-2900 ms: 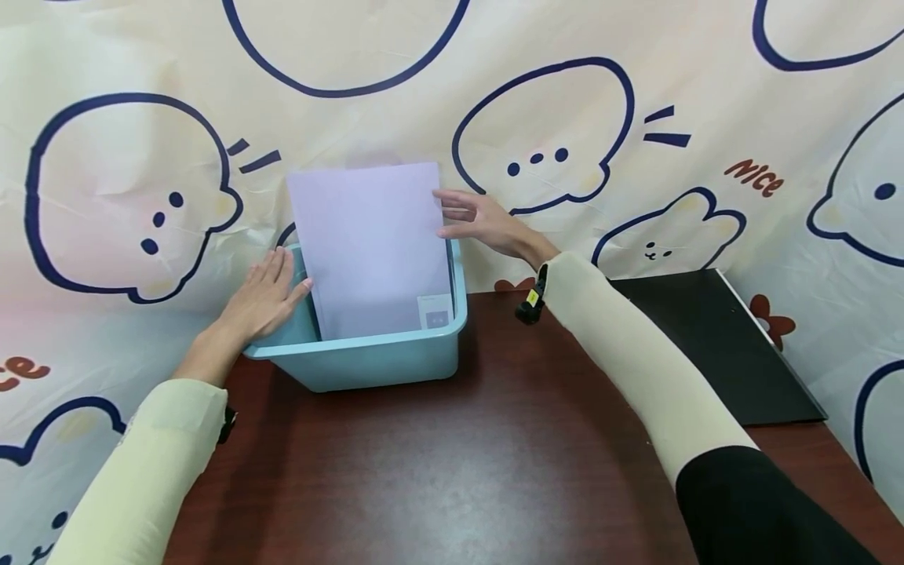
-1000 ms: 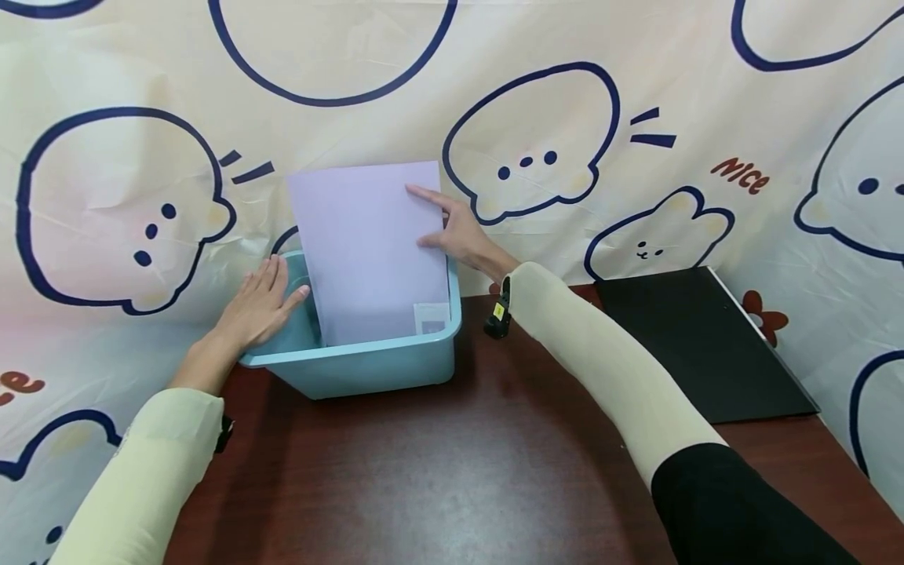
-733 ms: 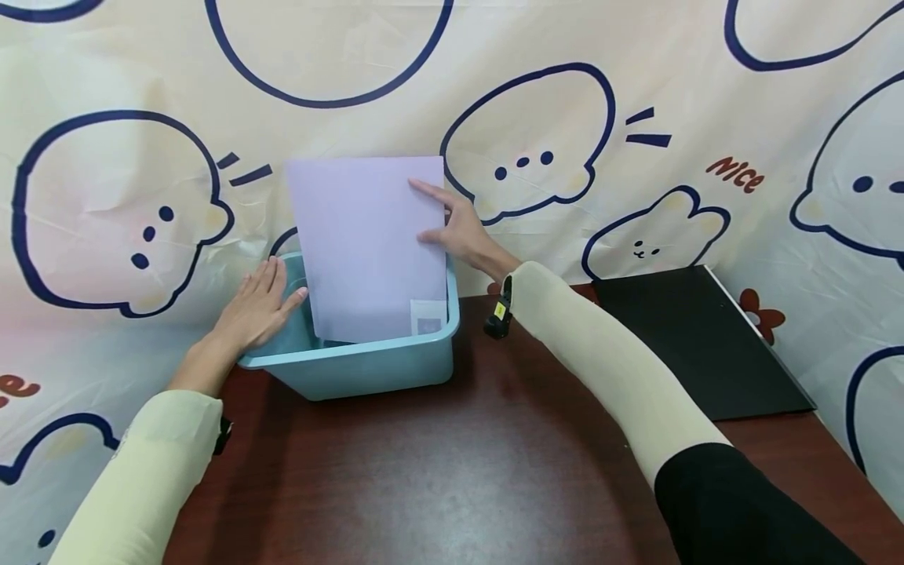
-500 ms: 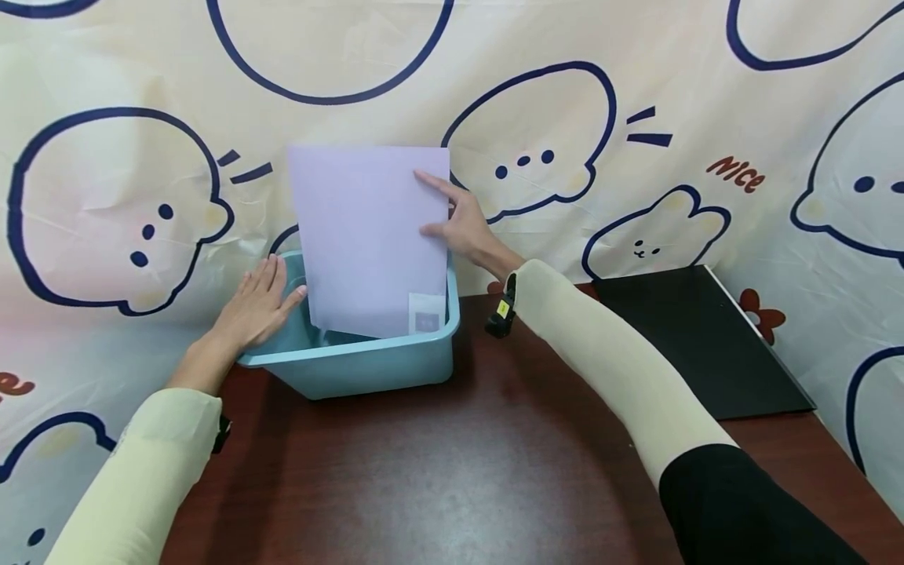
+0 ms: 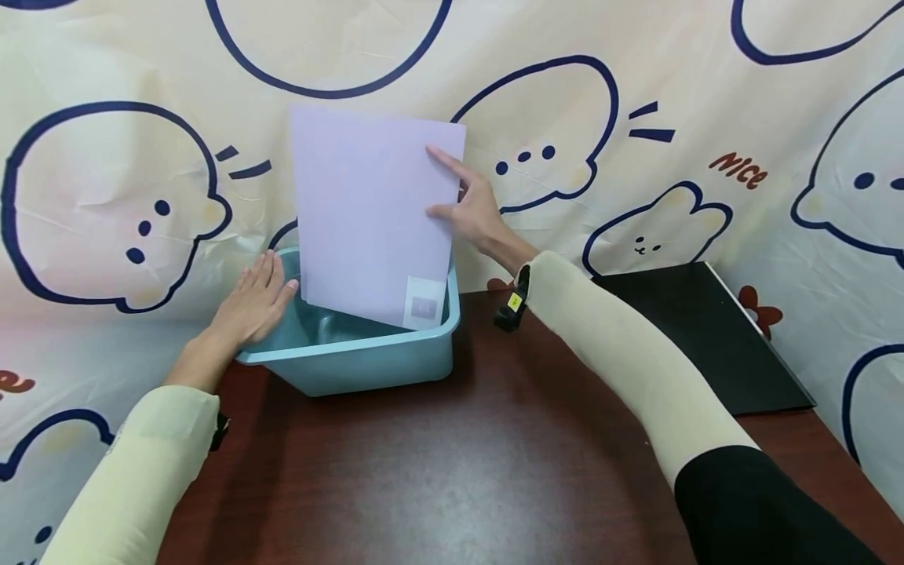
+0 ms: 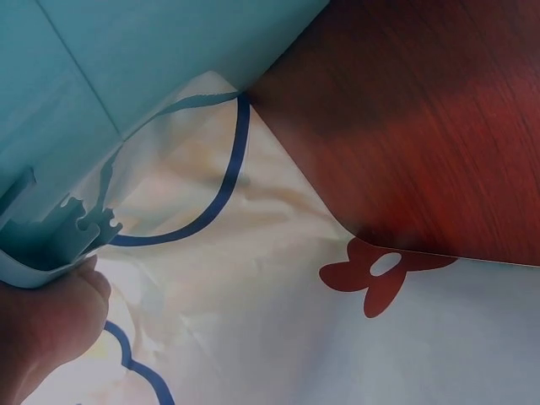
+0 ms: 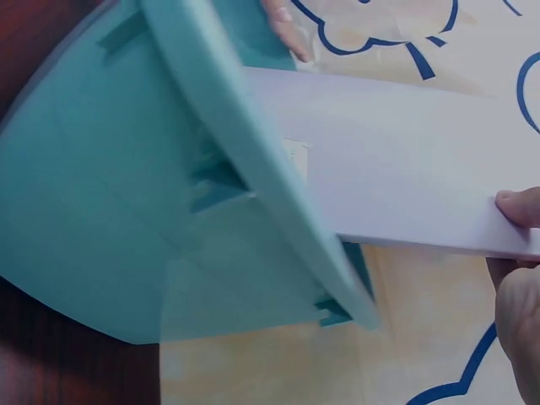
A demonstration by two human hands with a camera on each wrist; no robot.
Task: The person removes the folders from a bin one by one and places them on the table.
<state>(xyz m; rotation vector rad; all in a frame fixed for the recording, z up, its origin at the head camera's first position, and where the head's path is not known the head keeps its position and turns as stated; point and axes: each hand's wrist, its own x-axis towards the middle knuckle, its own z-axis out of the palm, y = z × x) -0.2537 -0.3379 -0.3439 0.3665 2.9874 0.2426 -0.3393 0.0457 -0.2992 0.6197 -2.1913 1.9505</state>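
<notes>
A flat lilac folder (image 5: 367, 212) with a small pale label (image 5: 424, 304) near its lower right corner stands in a light blue plastic bin (image 5: 353, 369), tilted so its lower left corner is raised. My right hand (image 5: 476, 208) pinches its right edge, thumb and forefinger on the near face, other fingers behind. In the right wrist view, the thumb (image 7: 516, 207) presses on the folder's face and its lower end passes behind the bin's rim (image 7: 245, 126). My left hand (image 5: 250, 306) rests with straight fingers on the bin's left rim; the left wrist view shows part of it at the bin's corner.
A black flat binder-like object (image 5: 699, 337) with a white edge lies at the right end of the brown wooden table (image 5: 452, 471). Behind the table hangs a cream cloth (image 5: 551, 227) printed with cartoon outlines.
My right hand has gone from beside the folder to pinching its edge, and has lifted it up and rightward, tilting it. The left hand has stayed on the bin.
</notes>
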